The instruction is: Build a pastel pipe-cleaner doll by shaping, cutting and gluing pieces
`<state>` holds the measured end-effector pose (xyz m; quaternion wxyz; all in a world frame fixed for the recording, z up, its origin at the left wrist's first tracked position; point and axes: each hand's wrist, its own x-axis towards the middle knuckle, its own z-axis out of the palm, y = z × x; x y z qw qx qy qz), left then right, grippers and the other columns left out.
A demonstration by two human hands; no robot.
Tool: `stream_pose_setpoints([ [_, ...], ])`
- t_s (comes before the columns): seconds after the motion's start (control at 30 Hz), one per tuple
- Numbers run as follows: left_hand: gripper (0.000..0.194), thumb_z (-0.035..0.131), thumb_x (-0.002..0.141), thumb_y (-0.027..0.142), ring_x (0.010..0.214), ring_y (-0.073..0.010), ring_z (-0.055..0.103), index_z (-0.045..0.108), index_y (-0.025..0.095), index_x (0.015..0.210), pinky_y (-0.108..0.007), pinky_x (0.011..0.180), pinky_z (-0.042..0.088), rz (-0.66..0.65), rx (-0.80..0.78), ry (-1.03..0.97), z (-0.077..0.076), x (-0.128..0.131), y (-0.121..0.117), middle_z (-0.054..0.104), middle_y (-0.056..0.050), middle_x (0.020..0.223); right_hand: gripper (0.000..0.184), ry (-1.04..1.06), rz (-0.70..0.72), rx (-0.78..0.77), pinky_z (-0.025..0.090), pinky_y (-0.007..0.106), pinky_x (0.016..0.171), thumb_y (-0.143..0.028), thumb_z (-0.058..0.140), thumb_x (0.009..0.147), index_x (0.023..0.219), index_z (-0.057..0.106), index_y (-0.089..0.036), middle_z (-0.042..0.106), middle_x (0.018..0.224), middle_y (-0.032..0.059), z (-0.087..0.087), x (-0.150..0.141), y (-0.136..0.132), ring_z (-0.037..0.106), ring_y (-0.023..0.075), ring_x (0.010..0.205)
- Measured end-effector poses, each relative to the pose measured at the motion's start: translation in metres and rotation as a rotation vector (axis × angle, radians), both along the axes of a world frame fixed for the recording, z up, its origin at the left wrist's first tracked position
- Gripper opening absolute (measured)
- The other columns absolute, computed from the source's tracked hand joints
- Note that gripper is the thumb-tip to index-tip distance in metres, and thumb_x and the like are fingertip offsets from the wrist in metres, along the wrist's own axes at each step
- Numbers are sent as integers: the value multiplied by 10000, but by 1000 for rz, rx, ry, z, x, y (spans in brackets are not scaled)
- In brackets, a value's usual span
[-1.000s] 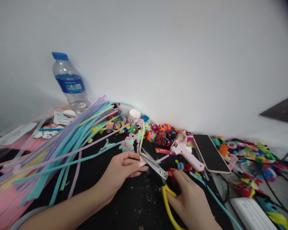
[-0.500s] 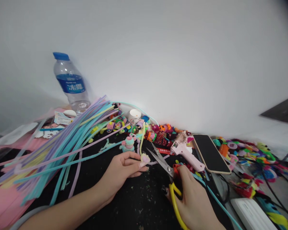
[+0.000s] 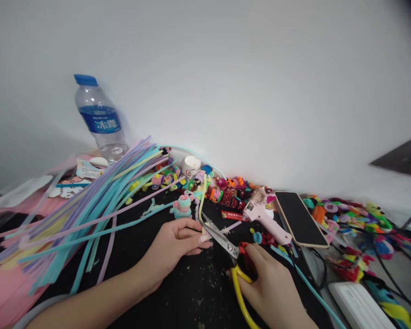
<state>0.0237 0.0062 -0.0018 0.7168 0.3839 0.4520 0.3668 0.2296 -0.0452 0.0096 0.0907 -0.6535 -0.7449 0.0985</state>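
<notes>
My left hand (image 3: 183, 240) pinches the lower end of a pale yellow pipe cleaner (image 3: 202, 196) between thumb and fingers. In my right hand (image 3: 267, 278) is a pair of scissors (image 3: 231, 249) with yellow handles. Their blades are slightly parted and point up-left, the tips right beside my left fingertips and the yellow stem. How much of the stem lies between the blades I cannot tell. Just behind my left hand stands a small figure (image 3: 183, 206) coiled from mint and pink pipe cleaners.
A bundle of pastel pipe cleaners (image 3: 99, 205) spreads over the left side. Behind are a water bottle (image 3: 101, 116), a paper cup (image 3: 192, 165) and many small fuzzy figures. To the right lie a pink glue gun (image 3: 267, 219), a phone (image 3: 301, 219) and a white box (image 3: 359, 306).
The scissors drew back to the right, showing a small yellow and lilac fuzzy piece at my left fingertips, then returned to the fingertips. My left hand stayed nearly still.
</notes>
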Motion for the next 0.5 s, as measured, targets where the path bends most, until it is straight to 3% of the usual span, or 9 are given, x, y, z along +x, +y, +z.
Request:
stream_pose_setpoints([
  [0.37,205,700,669,297,782,-186,680,619,167,804,-212,646,484,6,-20,-23,-2,-1,1,723,-44,752,65,15,43,31,430,245,522,-247,552,731,780,526,-212,603,737,24,-2,7,1,598,183,623],
  [0.5,200,690,682,294,789,-176,675,638,167,827,-209,665,488,6,-14,-49,-3,-1,2,719,-44,795,115,28,23,50,417,257,492,-289,534,741,784,458,-215,573,698,20,-3,8,2,572,185,578],
])
